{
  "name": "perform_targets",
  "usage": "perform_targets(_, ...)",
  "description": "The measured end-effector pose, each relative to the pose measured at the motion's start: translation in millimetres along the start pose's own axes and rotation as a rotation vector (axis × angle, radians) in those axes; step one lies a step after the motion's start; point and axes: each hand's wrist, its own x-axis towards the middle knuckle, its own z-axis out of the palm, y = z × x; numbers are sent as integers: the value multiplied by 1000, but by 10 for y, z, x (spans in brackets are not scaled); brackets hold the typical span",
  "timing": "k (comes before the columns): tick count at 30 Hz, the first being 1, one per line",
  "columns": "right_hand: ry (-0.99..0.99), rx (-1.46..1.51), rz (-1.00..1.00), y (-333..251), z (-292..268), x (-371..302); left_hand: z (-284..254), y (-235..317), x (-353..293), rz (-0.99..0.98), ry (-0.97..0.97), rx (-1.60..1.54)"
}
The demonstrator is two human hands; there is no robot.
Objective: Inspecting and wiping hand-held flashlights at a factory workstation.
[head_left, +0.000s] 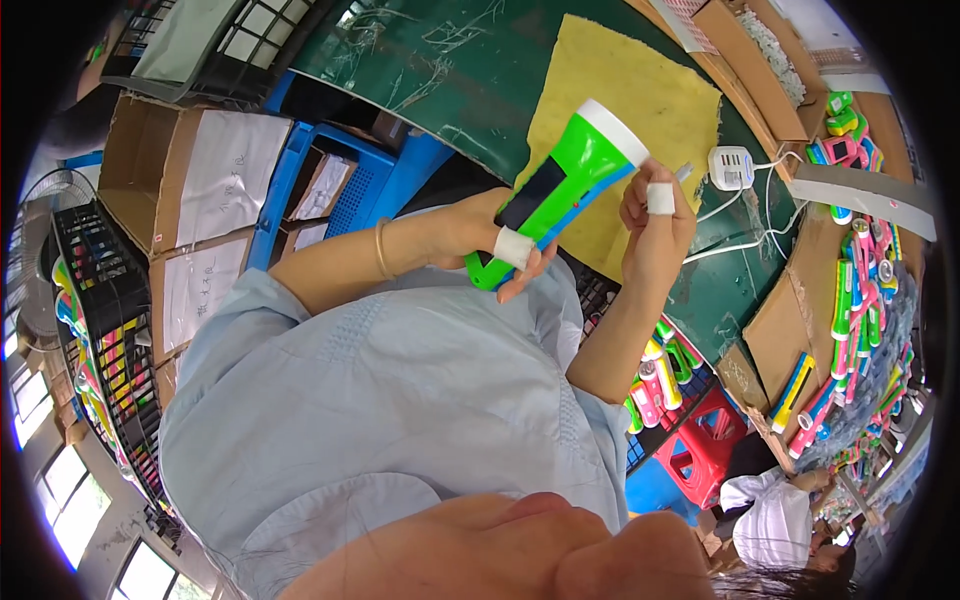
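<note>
A large green flashlight (568, 180) with a white head ring, a blue side strip and a dark panel is held tilted over the green table, its head pointing away to the right. My left hand (490, 232) is closed round its handle; white tape wraps one finger. Close to the flashlight's head is my right hand (655, 215), also with white tape on a finger. Its fingers are curled, and whatever they may hold is hidden. A small pale plug-like piece (685, 172) shows beside those fingers. Beneath the flashlight lies a yellow cloth (590, 75).
A white charging block (731, 167) with white cables sits right of the cloth on the green table (420, 60). Many colourful flashlights (865, 290) are heaped at the right. Cardboard boxes (205, 180) and a black crate (105, 330) stand left. A red stool (700, 450) and another person (775, 515) are lower right.
</note>
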Motion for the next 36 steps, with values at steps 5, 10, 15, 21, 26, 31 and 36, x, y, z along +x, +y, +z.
perform_targets(5,-192,146,-121,-320,133,-298,86,147,247,210,113,757)
perform_targets(10,38,-101,-385,-299,279,-224,136,259,471,598,291,886)
perform_targets(15,144,-20,-241,-363,243,14,331,346,531,320,487,1047)
perform_targets(21,-84,258,-9,-87,88,65,191,168,216,-189,214,432)
perform_targets(26,278,-74,-146,225,488,-52,18,-226,127,37,495,896)
perform_targets(31,427,-239,-310,379,615,-132,-55,-446,147,159,678,954)
perform_targets(36,452,-367,-358,563,602,-264,-189,-716,181,203,701,995)
